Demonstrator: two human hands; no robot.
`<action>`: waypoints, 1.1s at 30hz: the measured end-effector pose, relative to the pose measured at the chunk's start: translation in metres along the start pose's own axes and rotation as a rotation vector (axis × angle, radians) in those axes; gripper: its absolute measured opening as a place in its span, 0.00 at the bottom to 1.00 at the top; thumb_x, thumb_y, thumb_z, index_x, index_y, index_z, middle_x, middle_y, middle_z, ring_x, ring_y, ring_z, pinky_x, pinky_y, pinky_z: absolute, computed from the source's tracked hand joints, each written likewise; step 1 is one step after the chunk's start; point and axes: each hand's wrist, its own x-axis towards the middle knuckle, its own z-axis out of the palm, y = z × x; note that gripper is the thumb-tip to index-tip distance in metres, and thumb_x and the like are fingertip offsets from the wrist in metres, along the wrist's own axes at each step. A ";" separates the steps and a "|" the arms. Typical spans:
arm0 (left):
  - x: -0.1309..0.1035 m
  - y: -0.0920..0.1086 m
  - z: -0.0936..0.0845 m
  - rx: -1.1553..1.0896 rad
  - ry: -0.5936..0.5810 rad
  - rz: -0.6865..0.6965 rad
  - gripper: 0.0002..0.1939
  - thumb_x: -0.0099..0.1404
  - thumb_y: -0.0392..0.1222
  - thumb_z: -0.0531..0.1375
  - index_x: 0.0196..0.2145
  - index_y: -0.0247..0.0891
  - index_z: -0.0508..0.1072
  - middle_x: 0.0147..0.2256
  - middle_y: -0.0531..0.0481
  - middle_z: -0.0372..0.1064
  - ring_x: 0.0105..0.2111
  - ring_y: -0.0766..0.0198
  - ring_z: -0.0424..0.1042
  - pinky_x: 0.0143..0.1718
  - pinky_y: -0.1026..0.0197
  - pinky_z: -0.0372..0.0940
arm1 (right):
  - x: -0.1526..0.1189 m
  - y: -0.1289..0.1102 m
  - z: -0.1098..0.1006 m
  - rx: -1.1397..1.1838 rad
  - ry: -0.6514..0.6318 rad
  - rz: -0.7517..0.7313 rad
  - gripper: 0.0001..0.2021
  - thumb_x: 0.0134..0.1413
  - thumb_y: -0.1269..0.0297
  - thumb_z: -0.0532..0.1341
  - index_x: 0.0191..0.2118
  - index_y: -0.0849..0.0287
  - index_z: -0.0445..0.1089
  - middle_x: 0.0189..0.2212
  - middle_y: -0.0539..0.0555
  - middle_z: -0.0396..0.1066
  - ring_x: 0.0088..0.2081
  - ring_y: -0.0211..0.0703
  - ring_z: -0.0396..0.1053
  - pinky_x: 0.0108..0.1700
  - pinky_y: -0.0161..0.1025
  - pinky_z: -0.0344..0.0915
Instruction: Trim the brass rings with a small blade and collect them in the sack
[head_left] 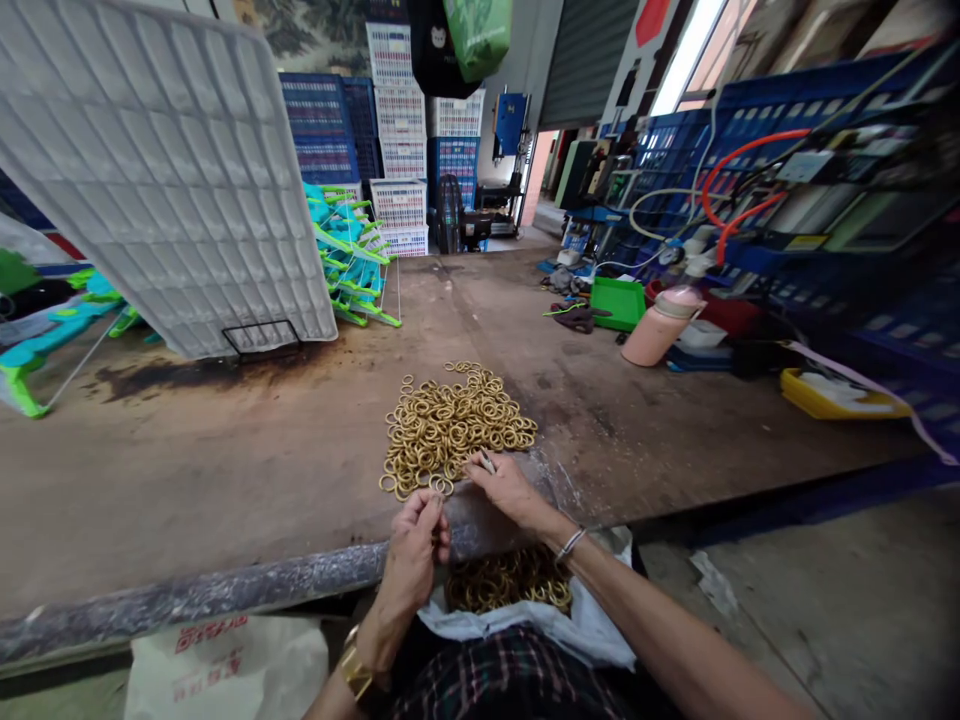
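A heap of gold-coloured metal rings [454, 420] lies on the wooden table close to its front edge. My left hand [417, 535] is closed in a pinch at the near side of the heap. Two overlapping rings [441, 486] show right at its fingertips; whether one is between them I cannot tell. My right hand [506, 488] is closed at the heap's right front, and a small slim tool [487, 462] with a pale tip sticks up from its fingers. Below the table edge, more rings [510, 580] fill a white plastic bag [480, 622] on my lap.
A grey-white padded panel [165, 170] leans in a wire stand [262, 338] at left, near teal and green frames [352, 260]. On the right are a pink bottle [660, 328], a green bin [617, 303] and a yellow tray [832, 395]. Stacked crates [401, 150] stand behind.
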 end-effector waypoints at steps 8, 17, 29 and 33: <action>0.012 0.006 0.018 0.328 -0.015 0.138 0.17 0.56 0.53 0.57 0.36 0.37 0.66 0.19 0.59 0.58 0.15 0.74 0.54 0.15 0.70 0.49 | -0.017 -0.011 -0.010 0.203 -0.186 0.209 0.10 0.50 0.58 0.53 0.25 0.58 0.59 0.14 0.40 0.46 0.16 0.29 0.44 0.18 0.30 0.42; 0.012 0.003 0.018 0.260 -0.082 0.040 0.17 0.53 0.53 0.60 0.22 0.37 0.62 0.16 0.60 0.56 0.13 0.76 0.50 0.13 0.71 0.44 | -0.021 -0.020 -0.008 -0.081 -0.102 -0.006 0.13 0.52 0.60 0.51 0.20 0.60 0.57 0.18 0.45 0.54 0.22 0.32 0.51 0.24 0.30 0.49; 0.008 0.002 0.016 -0.079 -0.098 -0.206 0.19 0.45 0.46 0.65 0.29 0.39 0.59 0.17 0.62 0.58 0.12 0.78 0.52 0.13 0.74 0.41 | -0.033 -0.022 -0.003 -0.019 -0.127 -0.127 0.08 0.51 0.62 0.55 0.30 0.61 0.67 0.25 0.48 0.65 0.29 0.34 0.60 0.33 0.31 0.57; 0.003 0.001 0.018 -0.049 -0.054 -0.112 0.18 0.48 0.50 0.63 0.28 0.39 0.59 0.18 0.61 0.60 0.12 0.77 0.53 0.12 0.74 0.43 | -0.031 -0.024 0.002 0.098 -0.094 -0.033 0.10 0.50 0.59 0.55 0.26 0.61 0.65 0.21 0.46 0.63 0.26 0.33 0.59 0.30 0.31 0.57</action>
